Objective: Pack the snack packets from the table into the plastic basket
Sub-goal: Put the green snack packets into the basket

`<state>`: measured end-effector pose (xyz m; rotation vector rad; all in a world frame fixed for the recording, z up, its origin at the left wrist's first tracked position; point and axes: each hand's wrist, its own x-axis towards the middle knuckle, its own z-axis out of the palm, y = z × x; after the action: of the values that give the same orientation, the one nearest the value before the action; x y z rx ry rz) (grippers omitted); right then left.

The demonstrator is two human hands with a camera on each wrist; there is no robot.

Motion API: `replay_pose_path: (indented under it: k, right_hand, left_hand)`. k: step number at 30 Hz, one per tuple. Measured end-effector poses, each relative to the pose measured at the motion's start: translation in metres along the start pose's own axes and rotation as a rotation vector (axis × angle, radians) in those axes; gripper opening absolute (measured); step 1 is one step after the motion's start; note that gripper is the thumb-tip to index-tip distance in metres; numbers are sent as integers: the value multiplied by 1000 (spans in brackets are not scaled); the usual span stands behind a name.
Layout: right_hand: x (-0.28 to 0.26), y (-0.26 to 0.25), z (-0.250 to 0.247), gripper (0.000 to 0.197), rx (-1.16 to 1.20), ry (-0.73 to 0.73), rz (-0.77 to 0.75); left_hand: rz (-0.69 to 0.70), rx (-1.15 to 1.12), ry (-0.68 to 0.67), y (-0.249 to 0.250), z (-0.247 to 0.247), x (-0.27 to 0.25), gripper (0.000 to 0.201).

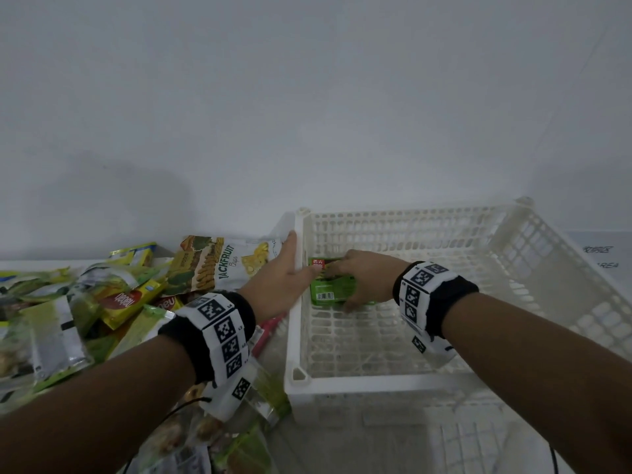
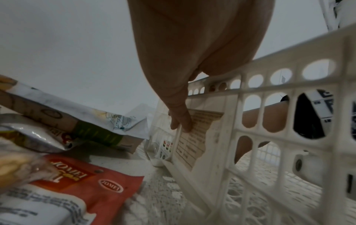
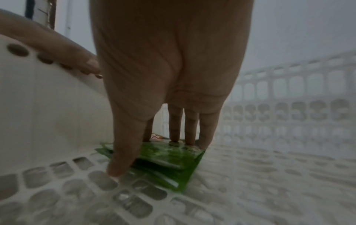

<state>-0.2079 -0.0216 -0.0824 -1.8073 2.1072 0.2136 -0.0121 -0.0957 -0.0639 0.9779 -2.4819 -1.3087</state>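
Observation:
The white plastic basket [image 1: 376, 383] stands on the table to the right. A small stack of green snack packets [image 1: 330, 289] lies flat on its floor against the left wall. My right hand [image 1: 362, 278] is inside the basket, its straight fingers pressing down on the green packets [image 3: 169, 161] and its thumb at their near edge. My left hand [image 1: 290, 265] grips the top of the basket's left wall, with the fingers [image 2: 181, 118] down the outside on a paper label and the thumb inside. More snack packets [image 1: 68, 302] are heaped on the table to the left.
A jackfruit chips packet [image 1: 225, 265] lies just left of the basket, under my left hand. A red packet [image 2: 86, 190] lies on the table by the basket's outer wall [image 2: 279, 89]. A plain wall rises close behind. A labelled white sheet [image 1: 602, 258] lies at the far right.

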Motion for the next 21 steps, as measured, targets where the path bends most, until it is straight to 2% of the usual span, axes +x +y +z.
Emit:
replay_pose_path:
  k: [11, 14, 18, 21]
  right_hand:
    - [5, -3, 5, 82, -52, 39, -4]
    - [2, -5, 2, 75, -36, 47, -4]
    - [-11, -8, -19, 52, -5, 158, -12]
    - [-25, -11, -44, 56, -2, 285, 5]
  left_hand:
    - [-5, 20, 3, -7, 2, 6, 82]
    - [7, 28, 3, -9, 2, 8, 84]
    - [99, -50, 26, -11, -2, 4, 94]
    - [154, 0, 120, -5, -15, -8, 85]
